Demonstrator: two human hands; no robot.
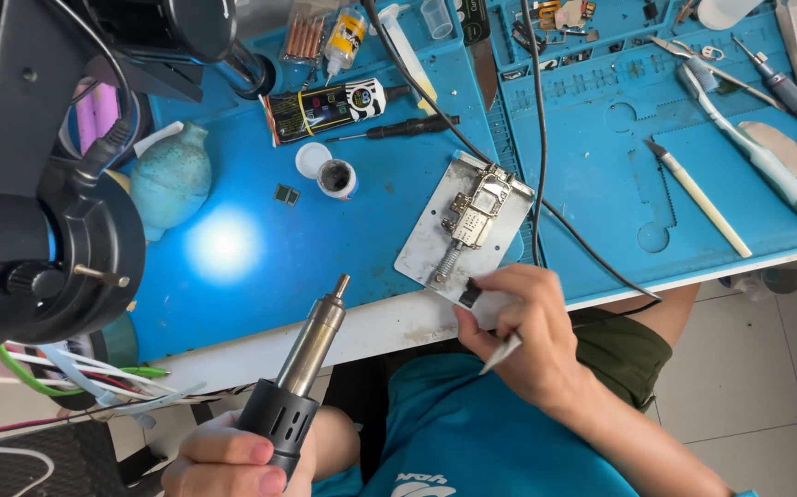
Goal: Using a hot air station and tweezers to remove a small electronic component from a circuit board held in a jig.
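I read this as the pause before heating: left hand wrapped round the hot-air gun, nozzle off the bench edge; right hand pinching what look like tweezers, fingers touching the metal board holder at the bench front. Next move, I judge, calls for swinging the nozzle over the clamped circuit board

the hot-air tool has a dull brushed-metal barrel and matt black plastic grip. the holder plate is scuffed, pale metal. the work mat looks smooth, matt blue rubber.
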